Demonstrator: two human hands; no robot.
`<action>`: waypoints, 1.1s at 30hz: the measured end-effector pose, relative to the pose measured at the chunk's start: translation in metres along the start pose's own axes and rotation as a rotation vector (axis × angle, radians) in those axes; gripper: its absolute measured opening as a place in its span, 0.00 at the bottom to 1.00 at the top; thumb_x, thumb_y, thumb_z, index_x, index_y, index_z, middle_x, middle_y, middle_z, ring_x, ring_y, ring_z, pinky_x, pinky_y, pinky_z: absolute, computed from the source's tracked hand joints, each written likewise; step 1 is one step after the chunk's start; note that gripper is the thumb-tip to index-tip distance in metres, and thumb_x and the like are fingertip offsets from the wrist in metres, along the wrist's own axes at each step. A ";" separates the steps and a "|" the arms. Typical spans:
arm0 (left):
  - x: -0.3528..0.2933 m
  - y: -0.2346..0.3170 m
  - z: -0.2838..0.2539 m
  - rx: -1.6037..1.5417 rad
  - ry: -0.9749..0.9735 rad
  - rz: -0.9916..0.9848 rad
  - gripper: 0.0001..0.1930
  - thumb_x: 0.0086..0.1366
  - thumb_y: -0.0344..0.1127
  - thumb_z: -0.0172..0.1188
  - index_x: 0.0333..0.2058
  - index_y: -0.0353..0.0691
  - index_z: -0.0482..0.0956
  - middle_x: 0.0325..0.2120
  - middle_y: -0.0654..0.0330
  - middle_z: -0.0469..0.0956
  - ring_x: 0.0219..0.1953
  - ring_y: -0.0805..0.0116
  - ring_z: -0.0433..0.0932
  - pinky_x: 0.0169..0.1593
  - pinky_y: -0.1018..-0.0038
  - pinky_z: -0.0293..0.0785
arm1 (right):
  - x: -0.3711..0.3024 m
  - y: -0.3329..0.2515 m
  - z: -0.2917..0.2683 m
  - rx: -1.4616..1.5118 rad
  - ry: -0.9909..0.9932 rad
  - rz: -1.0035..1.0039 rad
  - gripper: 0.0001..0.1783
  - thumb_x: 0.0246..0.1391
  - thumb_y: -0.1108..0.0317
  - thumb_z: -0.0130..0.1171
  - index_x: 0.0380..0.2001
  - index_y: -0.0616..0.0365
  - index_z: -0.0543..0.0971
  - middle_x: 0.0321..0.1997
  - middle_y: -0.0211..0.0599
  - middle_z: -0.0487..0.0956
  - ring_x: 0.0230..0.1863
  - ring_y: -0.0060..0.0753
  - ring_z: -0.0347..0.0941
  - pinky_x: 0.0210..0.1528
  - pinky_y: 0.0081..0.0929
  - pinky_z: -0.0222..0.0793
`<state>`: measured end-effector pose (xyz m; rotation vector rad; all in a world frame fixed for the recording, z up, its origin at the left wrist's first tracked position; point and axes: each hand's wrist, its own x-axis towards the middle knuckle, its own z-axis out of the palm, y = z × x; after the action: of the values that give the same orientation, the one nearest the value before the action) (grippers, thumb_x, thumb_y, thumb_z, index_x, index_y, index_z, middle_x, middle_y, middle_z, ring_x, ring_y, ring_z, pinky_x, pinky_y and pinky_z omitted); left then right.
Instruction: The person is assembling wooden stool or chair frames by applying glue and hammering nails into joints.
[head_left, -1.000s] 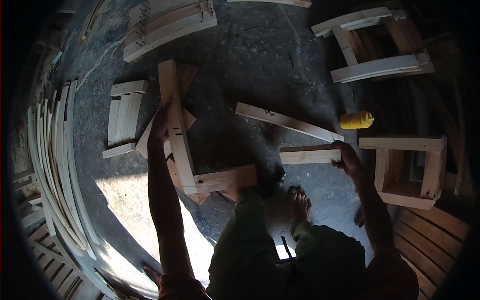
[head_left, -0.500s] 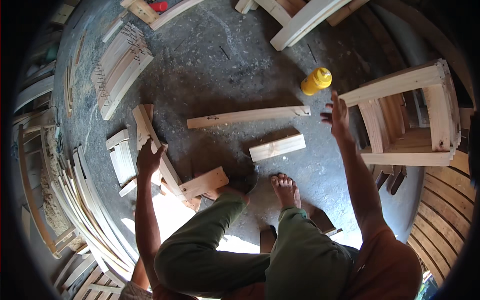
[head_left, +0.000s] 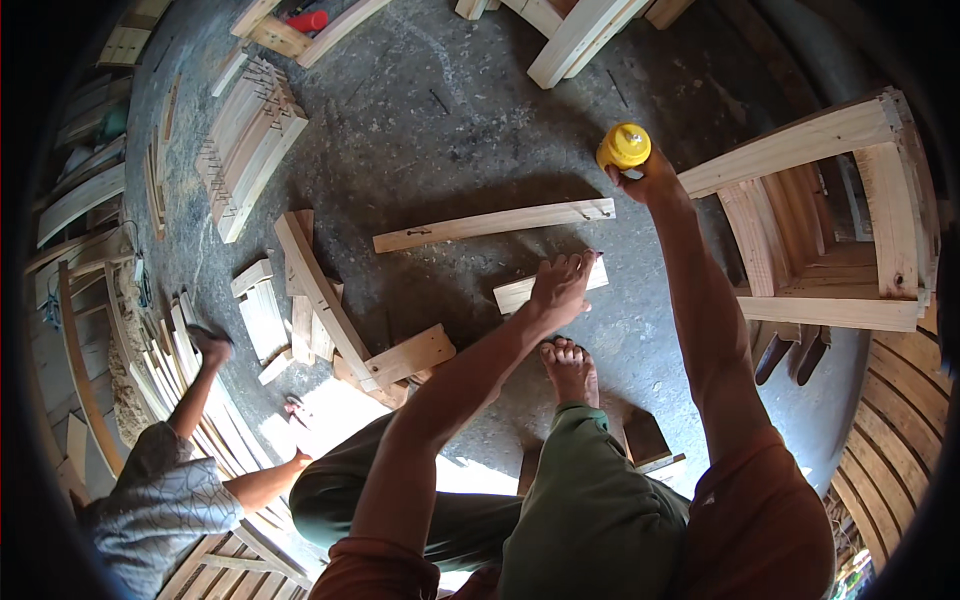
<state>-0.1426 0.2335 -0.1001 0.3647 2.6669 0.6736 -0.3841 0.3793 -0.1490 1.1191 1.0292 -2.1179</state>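
My right hand is wrapped round a yellow bottle, whose rounded top faces up at the far right of the middle. My left hand reaches across my body over a short pale wooden block on the floor. Its fingers are stretched out and cover much of the block; whether they touch it I cannot tell. Just beyond lies a longer wooden strip with nails near its ends. To the left, a long plank meets a short board at an angle.
Nail-studded timbers stand grouped at the far left. A wooden frame sits at the right; more lumber lies at the far edge. A co-worker's arm reaches over long strips at lower left.
My left hand has left the plank on the left and moved right, over the short block. My right hand has closed round the yellow bottle. A co-worker has come further into view at lower left.
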 end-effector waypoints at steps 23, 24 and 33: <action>-0.072 0.087 -0.126 -0.752 0.664 -0.213 0.49 0.53 0.30 0.65 0.68 0.31 0.44 0.59 0.38 0.66 0.59 0.39 0.70 0.60 0.57 0.69 | -0.317 0.015 0.078 -0.161 -0.657 -0.915 0.33 0.54 0.47 0.61 0.52 0.64 0.68 0.42 0.48 0.77 0.39 0.43 0.79 0.38 0.41 0.80; -0.076 0.092 -0.130 -0.747 0.676 -0.205 0.49 0.53 0.30 0.65 0.68 0.31 0.44 0.59 0.38 0.66 0.59 0.39 0.70 0.60 0.57 0.69 | -0.325 0.017 0.078 -0.180 -0.685 -0.929 0.33 0.53 0.48 0.62 0.51 0.63 0.68 0.41 0.48 0.77 0.39 0.43 0.79 0.37 0.40 0.80; -0.095 0.110 -0.142 -0.679 0.685 -0.173 0.50 0.52 0.32 0.68 0.68 0.29 0.46 0.58 0.34 0.67 0.57 0.37 0.71 0.59 0.56 0.69 | -0.356 0.022 0.081 -0.130 -0.763 -0.975 0.32 0.52 0.58 0.67 0.54 0.61 0.66 0.41 0.42 0.77 0.37 0.33 0.78 0.38 0.32 0.77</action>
<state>-0.0974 0.2382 0.0975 -0.3413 2.7537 1.8195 -0.2202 0.3359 0.1753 -0.4142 1.4024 -2.7395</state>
